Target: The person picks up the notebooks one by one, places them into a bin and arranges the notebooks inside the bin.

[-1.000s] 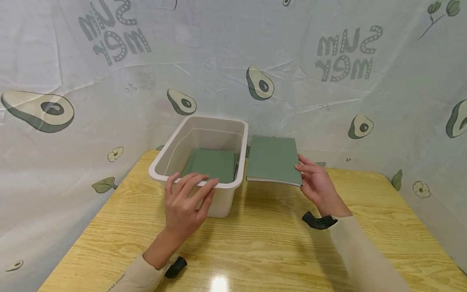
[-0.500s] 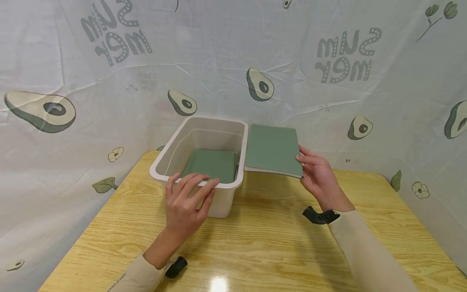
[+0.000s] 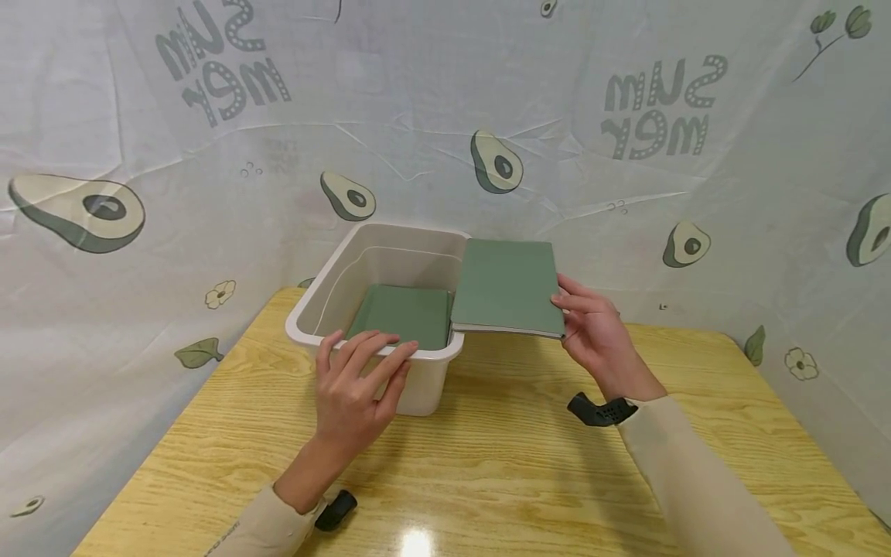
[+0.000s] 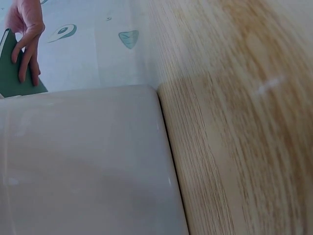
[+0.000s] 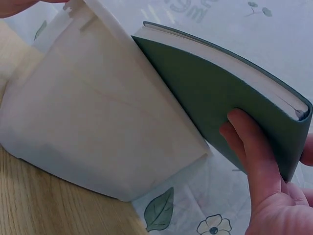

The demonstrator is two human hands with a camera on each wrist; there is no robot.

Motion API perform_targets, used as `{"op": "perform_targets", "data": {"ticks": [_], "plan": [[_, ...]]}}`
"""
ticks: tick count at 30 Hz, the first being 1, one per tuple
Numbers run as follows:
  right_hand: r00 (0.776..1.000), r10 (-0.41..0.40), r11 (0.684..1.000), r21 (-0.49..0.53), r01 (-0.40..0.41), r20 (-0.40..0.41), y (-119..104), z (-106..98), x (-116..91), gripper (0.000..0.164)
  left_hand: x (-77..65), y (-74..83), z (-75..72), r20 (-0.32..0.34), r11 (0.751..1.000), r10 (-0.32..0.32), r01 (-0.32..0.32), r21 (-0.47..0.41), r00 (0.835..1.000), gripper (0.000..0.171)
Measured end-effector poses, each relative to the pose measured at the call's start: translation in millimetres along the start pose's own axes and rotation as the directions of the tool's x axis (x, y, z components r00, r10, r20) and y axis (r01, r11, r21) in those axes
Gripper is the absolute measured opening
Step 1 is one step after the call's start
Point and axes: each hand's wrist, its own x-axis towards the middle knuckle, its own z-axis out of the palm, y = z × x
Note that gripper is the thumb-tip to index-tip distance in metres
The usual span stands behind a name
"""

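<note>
My right hand [image 3: 597,329] grips a green hardcover book [image 3: 506,286] by its right edge, thumb on top and fingers underneath. The book [image 5: 195,88] is held level, and its left side overlaps the right rim of a whitish plastic bin [image 3: 306,333]. In the right wrist view its pale page block and spine end show. My left hand [image 3: 358,387] rests with spread fingers over the bin's front rim. Inside the bin lies another green book [image 3: 402,313], flat on the bottom.
The bin stands on a wood-grain table [image 3: 487,464], toward its far left. Behind the table hangs a pale cloth [image 3: 418,93] printed with avocados and lettering. A dark wrist strap [image 3: 602,410] sits at my right sleeve.
The book in my right hand has risen and then moved left, from beside the bin to over its right rim. My left hand has stayed on the front rim.
</note>
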Motion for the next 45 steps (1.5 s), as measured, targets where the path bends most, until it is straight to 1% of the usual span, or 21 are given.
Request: {"op": "perform_targets", "data": {"ticks": [7,13,19,23,26,32,38,45], "plan": [[1.0,-0.006,0.999,-0.042,0.005,-0.022,1,8,2,0.07,-0.5,0.6,0.7,0.0,1.0,-0.005,0.005,-0.001,1.0,0.02],[0.999,-0.012,0.997,-0.078,0.008,-0.04,3,16,5,0.067,0.0,0.7,0.8,-0.017,1.0,0.0,0.0,0.001,1.0,0.02],[0.997,-0.017,0.997,-0.079,0.011,-0.073,8,28,13,0.066,0.2,0.9,0.3,-0.015,1.0,-0.003,0.003,0.001,1.0,0.02],[0.997,-0.02,0.993,-0.12,0.011,-0.071,12,36,20,0.064,0.2,1.1,1.0,-0.019,1.0,-0.001,0.001,0.001,1.0,0.02],[0.998,-0.021,0.99,-0.142,0.012,-0.063,15,45,25,0.063,0.4,1.3,1.5,-0.027,1.0,0.002,-0.002,0.004,1.0,0.021],[0.998,-0.011,0.988,-0.156,0.002,-0.061,21,65,35,0.068,0.7,1.7,1.2,-0.029,1.0,-0.004,0.005,0.003,1.0,0.021],[0.998,-0.012,0.982,-0.187,0.001,-0.061,28,84,50,0.061,0.1,2.6,0.1,-0.004,1.0,-0.024,0.024,0.001,1.0,0.021],[0.997,-0.003,0.981,-0.192,-0.011,-0.072,34,107,63,0.059,0.1,3.5,-0.4,0.007,1.0,-0.028,0.028,-0.001,1.0,0.02]]}}
